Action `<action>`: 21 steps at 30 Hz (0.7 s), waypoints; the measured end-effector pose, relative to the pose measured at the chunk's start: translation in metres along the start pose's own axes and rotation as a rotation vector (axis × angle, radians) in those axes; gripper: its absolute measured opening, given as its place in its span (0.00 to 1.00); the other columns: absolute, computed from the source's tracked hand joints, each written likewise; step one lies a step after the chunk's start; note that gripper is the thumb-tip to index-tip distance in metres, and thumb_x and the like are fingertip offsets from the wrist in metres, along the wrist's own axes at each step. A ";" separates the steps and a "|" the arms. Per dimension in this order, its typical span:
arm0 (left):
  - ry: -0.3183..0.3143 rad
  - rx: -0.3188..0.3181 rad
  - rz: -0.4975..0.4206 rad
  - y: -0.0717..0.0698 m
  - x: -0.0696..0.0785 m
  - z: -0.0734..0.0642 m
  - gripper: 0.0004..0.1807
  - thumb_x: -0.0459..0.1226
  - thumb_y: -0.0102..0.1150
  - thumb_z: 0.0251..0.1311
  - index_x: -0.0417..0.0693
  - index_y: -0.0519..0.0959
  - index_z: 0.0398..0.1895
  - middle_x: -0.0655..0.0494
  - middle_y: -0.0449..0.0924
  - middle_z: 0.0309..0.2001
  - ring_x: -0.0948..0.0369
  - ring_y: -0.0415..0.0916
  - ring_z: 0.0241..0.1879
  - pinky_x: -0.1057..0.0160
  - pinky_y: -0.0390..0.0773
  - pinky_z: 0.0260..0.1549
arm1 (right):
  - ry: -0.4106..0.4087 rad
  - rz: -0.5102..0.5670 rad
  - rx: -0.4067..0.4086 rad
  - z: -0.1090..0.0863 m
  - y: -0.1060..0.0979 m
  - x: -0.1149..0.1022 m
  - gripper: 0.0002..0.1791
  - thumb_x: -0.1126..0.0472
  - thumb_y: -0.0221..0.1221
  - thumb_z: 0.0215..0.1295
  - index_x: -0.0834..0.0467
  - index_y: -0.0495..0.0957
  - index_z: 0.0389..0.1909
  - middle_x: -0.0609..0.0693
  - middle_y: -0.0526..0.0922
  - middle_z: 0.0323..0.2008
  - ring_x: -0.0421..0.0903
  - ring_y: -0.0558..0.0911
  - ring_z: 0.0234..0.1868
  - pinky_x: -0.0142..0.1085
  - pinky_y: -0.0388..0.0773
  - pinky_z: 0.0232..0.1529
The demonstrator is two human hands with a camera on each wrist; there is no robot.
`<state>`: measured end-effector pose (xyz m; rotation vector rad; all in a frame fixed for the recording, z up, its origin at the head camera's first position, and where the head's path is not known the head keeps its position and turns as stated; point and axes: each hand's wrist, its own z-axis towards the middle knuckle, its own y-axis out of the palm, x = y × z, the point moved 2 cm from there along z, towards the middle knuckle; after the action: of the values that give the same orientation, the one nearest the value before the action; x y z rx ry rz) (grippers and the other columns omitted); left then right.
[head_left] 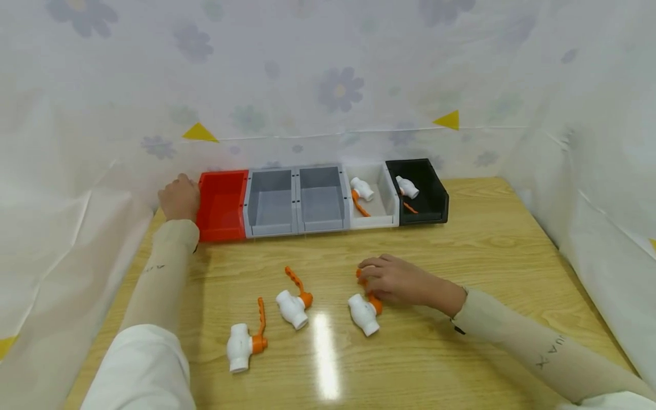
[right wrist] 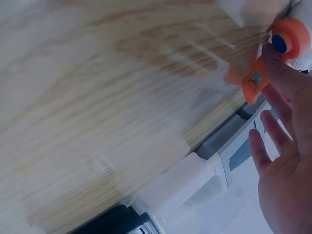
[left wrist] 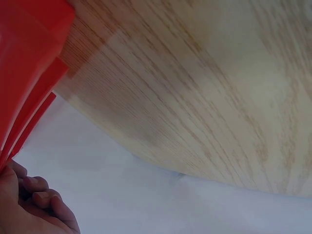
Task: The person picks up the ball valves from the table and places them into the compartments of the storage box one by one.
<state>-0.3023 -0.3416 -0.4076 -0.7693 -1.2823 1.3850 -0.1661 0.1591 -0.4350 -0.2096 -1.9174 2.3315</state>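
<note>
In the head view my right hand (head_left: 397, 280) is over the orange handle of a white ball valve (head_left: 363, 315) at mid-table. The right wrist view shows the thumb and index finger pinching the orange handle (right wrist: 256, 80), with the other fingers spread away. My left hand (head_left: 179, 196) is at the left side of the red bin (head_left: 222, 230). Seen from the left wrist, its fingers (left wrist: 44, 195) are curled and the bin's edge runs in at the thumb. Two more ball valves, a middle one (head_left: 292, 309) and a left one (head_left: 238, 348), lie on the table.
Right of the red bin stand two grey bins (head_left: 271, 229), a white bin (head_left: 376, 221) and a black bin (head_left: 441, 205) in one row. The white and black bins each hold a ball valve. A flowered sheet (head_left: 307, 85) hangs behind the wooden table (head_left: 487, 239).
</note>
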 end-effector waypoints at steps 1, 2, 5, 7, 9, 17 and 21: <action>0.000 0.001 -0.001 0.000 0.000 0.000 0.21 0.40 0.29 0.70 0.27 0.66 0.37 0.28 0.72 0.34 0.33 0.71 0.36 0.37 0.67 0.40 | -0.002 -0.017 -0.012 0.000 0.000 -0.001 0.05 0.58 0.65 0.55 0.48 0.81 0.33 0.45 0.79 0.45 0.49 0.72 0.56 0.43 0.71 0.49; -0.001 0.001 0.000 0.001 0.000 0.000 0.21 0.40 0.29 0.70 0.27 0.66 0.37 0.28 0.72 0.34 0.33 0.71 0.36 0.37 0.67 0.40 | -0.003 -0.029 -0.023 0.000 -0.001 -0.001 0.04 0.58 0.65 0.55 0.47 0.81 0.32 0.44 0.79 0.44 0.48 0.73 0.54 0.42 0.71 0.48; 0.001 0.008 0.005 0.000 0.000 0.000 0.21 0.40 0.29 0.70 0.27 0.66 0.37 0.28 0.72 0.34 0.33 0.71 0.36 0.37 0.67 0.40 | -0.004 -0.045 -0.058 0.000 -0.002 -0.003 0.06 0.56 0.67 0.52 0.47 0.81 0.31 0.41 0.80 0.38 0.44 0.75 0.49 0.40 0.71 0.47; 0.002 0.019 0.011 -0.003 0.002 -0.002 0.21 0.40 0.30 0.70 0.27 0.66 0.37 0.28 0.72 0.33 0.33 0.71 0.35 0.37 0.68 0.39 | 0.004 -0.036 -0.072 0.000 -0.003 -0.005 0.07 0.56 0.68 0.51 0.47 0.81 0.32 0.40 0.80 0.36 0.43 0.75 0.45 0.39 0.70 0.47; 0.001 0.028 0.012 -0.007 0.004 -0.003 0.21 0.39 0.30 0.70 0.27 0.66 0.36 0.28 0.72 0.33 0.33 0.71 0.35 0.37 0.68 0.39 | 0.012 -0.008 -0.075 0.000 -0.004 -0.007 0.08 0.56 0.68 0.51 0.47 0.80 0.32 0.39 0.79 0.34 0.41 0.75 0.40 0.38 0.70 0.45; -0.011 0.008 0.011 -0.009 0.006 -0.007 0.20 0.39 0.31 0.70 0.26 0.66 0.37 0.27 0.73 0.34 0.33 0.71 0.36 0.38 0.68 0.40 | 0.050 0.158 -0.048 0.001 -0.009 -0.021 0.05 0.57 0.64 0.57 0.50 0.78 0.33 0.39 0.76 0.29 0.36 0.71 0.31 0.29 0.70 0.32; -0.012 0.004 0.016 -0.007 0.007 -0.006 0.20 0.39 0.31 0.70 0.27 0.66 0.37 0.28 0.72 0.34 0.34 0.71 0.36 0.38 0.68 0.40 | 0.071 0.178 -0.028 0.001 -0.009 -0.025 0.05 0.56 0.62 0.59 0.50 0.78 0.34 0.40 0.77 0.32 0.35 0.73 0.33 0.28 0.72 0.34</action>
<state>-0.2965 -0.3345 -0.4004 -0.7718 -1.2850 1.4065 -0.1421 0.1558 -0.4255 -0.4778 -1.9728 2.3703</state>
